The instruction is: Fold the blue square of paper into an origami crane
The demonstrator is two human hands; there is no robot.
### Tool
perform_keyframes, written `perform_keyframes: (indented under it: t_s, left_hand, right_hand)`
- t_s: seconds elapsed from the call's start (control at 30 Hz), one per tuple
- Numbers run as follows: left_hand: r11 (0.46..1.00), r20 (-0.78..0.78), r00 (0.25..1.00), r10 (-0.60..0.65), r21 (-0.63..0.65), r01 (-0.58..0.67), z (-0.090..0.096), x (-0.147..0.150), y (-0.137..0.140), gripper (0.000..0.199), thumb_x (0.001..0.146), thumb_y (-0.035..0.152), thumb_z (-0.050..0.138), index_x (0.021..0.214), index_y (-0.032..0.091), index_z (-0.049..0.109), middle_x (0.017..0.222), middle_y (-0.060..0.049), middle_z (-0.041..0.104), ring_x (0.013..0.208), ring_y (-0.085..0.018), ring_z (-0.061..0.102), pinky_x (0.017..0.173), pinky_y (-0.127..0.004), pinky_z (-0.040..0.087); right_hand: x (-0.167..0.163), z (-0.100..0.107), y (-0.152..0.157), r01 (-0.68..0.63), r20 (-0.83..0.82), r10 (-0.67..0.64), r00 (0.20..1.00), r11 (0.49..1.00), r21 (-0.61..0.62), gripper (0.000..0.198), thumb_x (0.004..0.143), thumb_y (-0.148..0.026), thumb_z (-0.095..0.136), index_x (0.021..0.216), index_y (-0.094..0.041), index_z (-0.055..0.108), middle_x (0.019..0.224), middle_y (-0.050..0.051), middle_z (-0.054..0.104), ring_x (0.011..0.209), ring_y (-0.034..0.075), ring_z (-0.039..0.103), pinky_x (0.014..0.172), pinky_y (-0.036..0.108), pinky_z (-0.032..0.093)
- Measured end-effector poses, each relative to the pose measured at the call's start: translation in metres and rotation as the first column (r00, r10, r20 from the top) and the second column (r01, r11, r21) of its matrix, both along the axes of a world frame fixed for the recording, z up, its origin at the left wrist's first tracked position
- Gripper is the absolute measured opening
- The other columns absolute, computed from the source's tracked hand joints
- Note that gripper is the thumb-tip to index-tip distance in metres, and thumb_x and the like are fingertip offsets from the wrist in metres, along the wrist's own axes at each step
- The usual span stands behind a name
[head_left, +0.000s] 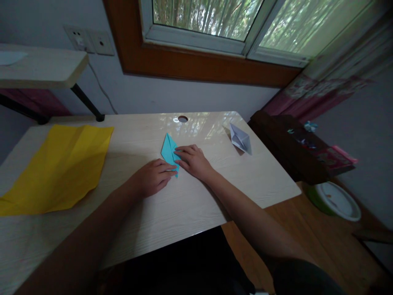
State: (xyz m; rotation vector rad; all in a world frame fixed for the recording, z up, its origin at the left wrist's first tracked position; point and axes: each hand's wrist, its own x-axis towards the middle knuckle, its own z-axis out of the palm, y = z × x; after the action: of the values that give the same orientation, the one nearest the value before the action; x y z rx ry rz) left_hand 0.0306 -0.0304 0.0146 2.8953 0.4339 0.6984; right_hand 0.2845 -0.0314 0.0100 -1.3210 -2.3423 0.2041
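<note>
A folded piece of light-blue paper (167, 151), pointed at both ends, lies on the table in front of me. My left hand (156, 177) is at its lower end, with its fingers close together and their tips on the narrow tip of the paper. From the other side my right hand (193, 160) reaches over, its fingers stretched out and slightly apart, with the fingertips resting on the paper's right edge. Both hands cover part of the lower half, so the folds there are partly hidden.
A large yellow sheet (61, 168) lies at the left of the pale table (196, 213). A white folded paper shape (240, 139) stands near the right edge. A cable hole (183, 119) is at the back. A raised shelf (43, 67) stands at the back left.
</note>
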Motion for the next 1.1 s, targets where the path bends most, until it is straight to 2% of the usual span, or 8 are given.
perform_keyframes:
  t_s: [0.17, 0.3, 0.4, 0.53, 0.7, 0.87, 0.97, 1.1]
  left_hand:
    - [0.973, 0.078, 0.97, 0.231, -0.003, -0.232, 0.005, -0.012, 0.009, 0.036, 0.096, 0.011, 0.055, 0.13, 0.019, 0.065, 0.119, -0.011, 0.07, 0.107, -0.026, 0.062, 0.096, -0.045, 0.054]
    - [0.929, 0.081, 0.926, 0.369, -0.004, -0.369, 0.001, -0.022, 0.019, 0.045, 0.094, 0.015, 0.059, 0.138, 0.022, 0.058, 0.121, -0.012, 0.065, 0.111, -0.029, 0.06, 0.098, -0.051, 0.052]
    - [0.942, 0.092, 0.937, 0.336, -0.004, -0.337, -0.003, -0.025, 0.023, 0.045, 0.095, 0.016, 0.061, 0.139, 0.025, 0.059, 0.128, -0.012, 0.063, 0.119, -0.029, 0.057, 0.104, -0.053, 0.049]
    - [0.963, 0.1, 0.958, 0.269, -0.026, -0.268, -0.002, -0.025, 0.022, 0.032, 0.095, 0.018, 0.062, 0.126, 0.024, 0.068, 0.132, -0.012, 0.063, 0.127, -0.03, 0.055, 0.109, -0.054, 0.046]
    - [0.979, 0.076, 0.977, 0.197, -0.065, -0.192, -0.001, -0.028, 0.024, 0.023, 0.096, 0.02, 0.064, 0.117, 0.025, 0.072, 0.122, -0.007, 0.072, 0.131, -0.028, 0.057, 0.12, -0.057, 0.036]
    - [0.985, 0.054, 0.987, 0.154, -0.083, -0.149, -0.006, -0.03, 0.027, 0.014, 0.099, 0.026, 0.063, 0.105, 0.026, 0.076, 0.121, -0.002, 0.075, 0.135, -0.026, 0.055, 0.126, -0.058, 0.027]
    - [0.985, 0.05, 0.991, 0.121, -0.127, -0.113, -0.007, -0.03, 0.028, 0.016, 0.1, 0.028, 0.062, 0.11, 0.026, 0.075, 0.116, -0.002, 0.077, 0.125, -0.023, 0.062, 0.123, -0.052, 0.035]
    - [0.979, 0.042, 0.991, 0.124, -0.169, -0.115, -0.006, -0.029, 0.027, 0.018, 0.1, 0.03, 0.062, 0.111, 0.025, 0.075, 0.112, -0.005, 0.077, 0.107, -0.021, 0.068, 0.104, -0.042, 0.052]
  right_hand:
    - [-0.001, 0.004, -0.003, -0.022, 0.015, 0.022, 1.0, 1.0, -0.003, 0.042, 0.1, -0.049, 0.059, 0.136, -0.03, 0.066, 0.14, 0.008, 0.064, 0.124, 0.032, 0.052, 0.104, 0.052, 0.042]
    - [-0.001, 0.005, -0.003, -0.098, 0.017, 0.099, 0.995, 0.995, -0.022, 0.044, 0.099, -0.051, 0.059, 0.138, -0.031, 0.065, 0.141, 0.008, 0.064, 0.126, 0.031, 0.053, 0.104, 0.052, 0.042]
    - [-0.001, 0.005, -0.004, -0.143, 0.023, 0.143, 0.989, 0.989, -0.023, 0.044, 0.1, -0.05, 0.058, 0.14, -0.032, 0.063, 0.143, 0.007, 0.064, 0.129, 0.03, 0.053, 0.105, 0.051, 0.042]
    - [-0.001, 0.002, -0.005, -0.199, 0.036, 0.199, 0.979, 0.98, -0.004, 0.042, 0.101, -0.047, 0.058, 0.139, -0.031, 0.063, 0.145, 0.006, 0.063, 0.133, 0.029, 0.052, 0.107, 0.051, 0.041]
    - [0.0, 0.0, -0.005, -0.258, 0.015, 0.258, 0.966, 0.966, 0.027, 0.037, 0.101, -0.042, 0.061, 0.136, -0.031, 0.066, 0.143, 0.004, 0.065, 0.134, 0.028, 0.053, 0.108, 0.051, 0.043]
    - [-0.001, 0.0, -0.006, -0.308, -0.08, 0.311, 0.947, 0.95, 0.053, 0.031, 0.101, -0.038, 0.062, 0.13, -0.03, 0.069, 0.134, 0.002, 0.071, 0.13, 0.025, 0.058, 0.106, 0.047, 0.047]
    - [-0.002, -0.002, -0.006, -0.343, -0.124, 0.351, 0.928, 0.936, 0.08, 0.025, 0.1, -0.034, 0.062, 0.122, -0.029, 0.073, 0.128, 0.001, 0.074, 0.128, 0.024, 0.059, 0.106, 0.046, 0.049]
    - [-0.003, -0.002, -0.006, -0.349, -0.156, 0.359, 0.92, 0.933, 0.093, 0.02, 0.099, -0.03, 0.064, 0.115, -0.028, 0.076, 0.121, 0.002, 0.077, 0.124, 0.025, 0.061, 0.103, 0.046, 0.051]
